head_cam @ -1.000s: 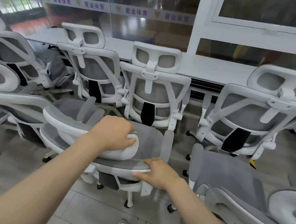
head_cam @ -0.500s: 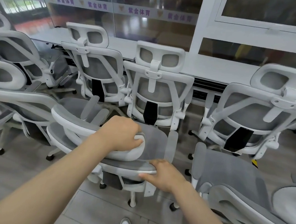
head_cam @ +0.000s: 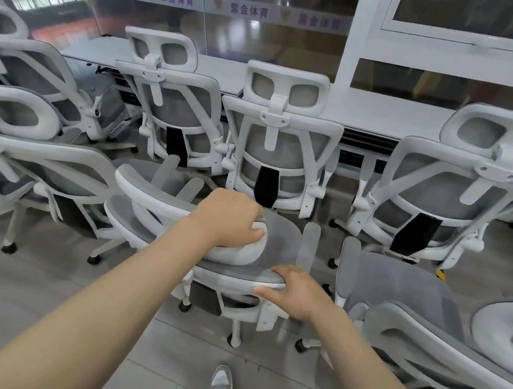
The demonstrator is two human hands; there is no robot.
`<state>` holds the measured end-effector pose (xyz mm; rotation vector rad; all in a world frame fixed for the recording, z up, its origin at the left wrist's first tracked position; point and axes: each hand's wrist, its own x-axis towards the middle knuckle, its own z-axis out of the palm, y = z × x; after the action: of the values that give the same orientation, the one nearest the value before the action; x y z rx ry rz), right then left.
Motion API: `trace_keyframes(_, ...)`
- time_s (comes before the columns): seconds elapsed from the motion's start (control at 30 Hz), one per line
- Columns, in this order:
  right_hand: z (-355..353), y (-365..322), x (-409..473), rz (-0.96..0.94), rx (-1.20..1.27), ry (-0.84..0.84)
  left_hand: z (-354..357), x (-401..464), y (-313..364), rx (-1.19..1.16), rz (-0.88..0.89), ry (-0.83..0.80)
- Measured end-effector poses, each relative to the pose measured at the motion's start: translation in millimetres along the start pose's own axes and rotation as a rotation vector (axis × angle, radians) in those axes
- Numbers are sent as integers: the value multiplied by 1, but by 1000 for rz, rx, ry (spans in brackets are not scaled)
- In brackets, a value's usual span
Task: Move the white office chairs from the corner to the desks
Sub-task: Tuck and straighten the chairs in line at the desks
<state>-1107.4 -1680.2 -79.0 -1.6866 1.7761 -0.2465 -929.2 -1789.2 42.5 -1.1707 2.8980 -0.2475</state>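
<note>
Your left hand (head_cam: 226, 218) is clenched over the headrest (head_cam: 237, 249) of the nearest chair (head_cam: 279, 237). Your right hand (head_cam: 297, 294) grips its backrest edge (head_cam: 241, 271), just below the left.

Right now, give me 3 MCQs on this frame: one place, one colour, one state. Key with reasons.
1. Where is the left hand?
A. on the headrest of the held chair
B. on the desk
C. on a caster

2. What colour is the lumbar block on the chair straight ahead at the desk?
A. red
B. black
C. white

3. What is the right hand doing?
A. hanging free in the air
B. gripping the top edge of the held chair's backrest
C. holding a shoe

Key:
1 A: the fingers curl over the white headrest of the held chair.
2 B: the block is black against the white frame and grey mesh.
3 B: the fingers wrap the backrest edge, thumb below it.
</note>
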Motion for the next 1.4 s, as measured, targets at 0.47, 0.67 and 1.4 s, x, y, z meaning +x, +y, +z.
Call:
trace_keyframes(0.47,35,-63,-28,-32,-297,330,-6,-47,-11,-103,-18,148)
trace_keyframes(0.67,84,-137,-49,28,-301,425,6,-126,-81,-145,77,292)
trace_keyframes(1.4,184,-427,149,-171,-140,176,88,-352,-394,-231,-455,133)
